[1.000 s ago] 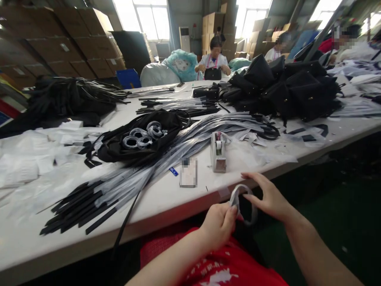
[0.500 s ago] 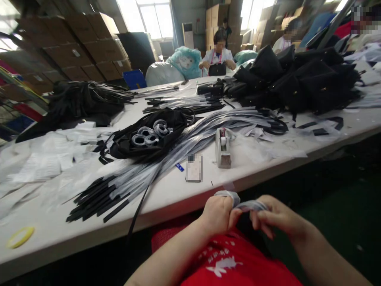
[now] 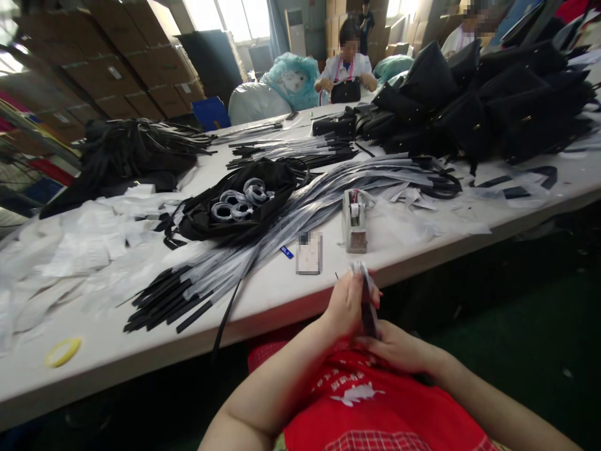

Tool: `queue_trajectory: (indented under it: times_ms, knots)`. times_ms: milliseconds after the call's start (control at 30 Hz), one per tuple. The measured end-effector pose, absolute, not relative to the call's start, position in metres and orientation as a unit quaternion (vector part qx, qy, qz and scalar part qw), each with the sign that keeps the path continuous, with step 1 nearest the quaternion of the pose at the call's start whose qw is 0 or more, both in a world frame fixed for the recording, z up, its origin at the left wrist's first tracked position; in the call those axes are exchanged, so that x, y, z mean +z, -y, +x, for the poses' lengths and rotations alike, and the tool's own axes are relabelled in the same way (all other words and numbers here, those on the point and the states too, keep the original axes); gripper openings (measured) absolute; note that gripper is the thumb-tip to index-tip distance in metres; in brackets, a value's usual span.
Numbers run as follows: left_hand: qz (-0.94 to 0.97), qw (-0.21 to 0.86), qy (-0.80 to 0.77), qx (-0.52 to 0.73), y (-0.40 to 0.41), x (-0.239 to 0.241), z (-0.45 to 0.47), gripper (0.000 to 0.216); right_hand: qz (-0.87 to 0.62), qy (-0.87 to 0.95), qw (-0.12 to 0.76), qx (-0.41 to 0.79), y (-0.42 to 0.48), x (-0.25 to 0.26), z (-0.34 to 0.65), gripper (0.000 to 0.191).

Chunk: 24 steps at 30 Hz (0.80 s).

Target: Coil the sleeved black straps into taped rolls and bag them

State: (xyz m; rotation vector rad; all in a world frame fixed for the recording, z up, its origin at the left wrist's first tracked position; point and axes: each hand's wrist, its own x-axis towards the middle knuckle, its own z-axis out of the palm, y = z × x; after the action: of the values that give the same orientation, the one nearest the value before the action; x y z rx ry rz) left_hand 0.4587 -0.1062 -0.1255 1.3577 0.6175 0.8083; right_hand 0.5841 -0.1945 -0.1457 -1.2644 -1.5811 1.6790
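Note:
Just off the table's front edge, a black strap (image 3: 369, 312) in clear plastic is between my two hands, its upper end curled. My left hand (image 3: 345, 305) is closed around the curled part. Lower and to the right, my right hand (image 3: 397, 346) grips the strap's lower stretch, its fingers partly hidden. A grey tape dispenser (image 3: 355, 228) stands on the table beyond my hands. Coiled plastic-wrapped straps (image 3: 233, 207) rest on a black bag (image 3: 206, 227) to the left. Long wrapped straps (image 3: 300, 210) run in a bundle across the table.
A yellow tape ring (image 3: 62, 352) lies by the front left edge of the white table (image 3: 263, 304). Plastic sheets (image 3: 79, 244) cover the left side. Black bags (image 3: 498, 113) are heaped at the back right. A co-worker (image 3: 347, 69) sits across, handling a black bag.
My hands have drawn together, the right one moving left and down towards me. The strap's loop between them now hangs as a narrow upright band. The view has shifted slightly.

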Motion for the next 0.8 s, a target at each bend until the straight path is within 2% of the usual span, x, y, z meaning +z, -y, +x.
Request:
queue_trajectory:
  times_ms: [100, 167, 233, 333, 400, 467, 600, 800]
  knots:
    - [0.792, 0.430, -0.251, 0.354, 0.104, -0.140, 0.448, 0.075, -0.386, 0.539, 0.254, 0.704, 0.200, -0.131, 0.597, 0.045]
    - [0.850, 0.382, -0.229, 0.282, 0.104, -0.144, 0.443, 0.076, -0.411, 0.520, 0.301, 0.686, 0.196, -0.123, 0.617, 0.049]
    - [0.840, 0.439, -0.238, 0.212, 0.104, -0.142, 0.441, 0.074, -0.499, 0.551, 0.339, 0.577, 0.187, -0.121, 0.638, 0.044]
    - [0.706, 0.637, -0.276, 0.142, 0.101, -0.133, 0.443, 0.077, -0.601, 0.622, 0.347, 0.363, 0.172, -0.127, 0.658, 0.031]
    - [0.599, 0.747, -0.267, 0.107, 0.098, -0.126, 0.443, 0.078, -0.619, 0.641, 0.343, 0.296, 0.167, -0.134, 0.663, 0.031]
    - [0.523, 0.812, -0.244, 0.090, 0.094, -0.121, 0.440, 0.078, -0.629, 0.642, 0.336, 0.280, 0.165, -0.143, 0.665, 0.032]
    - [0.415, 0.870, -0.244, 0.101, 0.079, -0.116, 0.429, 0.073, -0.637, 0.607, 0.319, 0.353, 0.167, -0.161, 0.667, 0.041]
    - [0.296, 0.906, -0.259, 0.156, 0.056, -0.104, 0.423, 0.074, -0.523, 0.475, 0.283, 0.649, 0.171, -0.177, 0.658, 0.058]
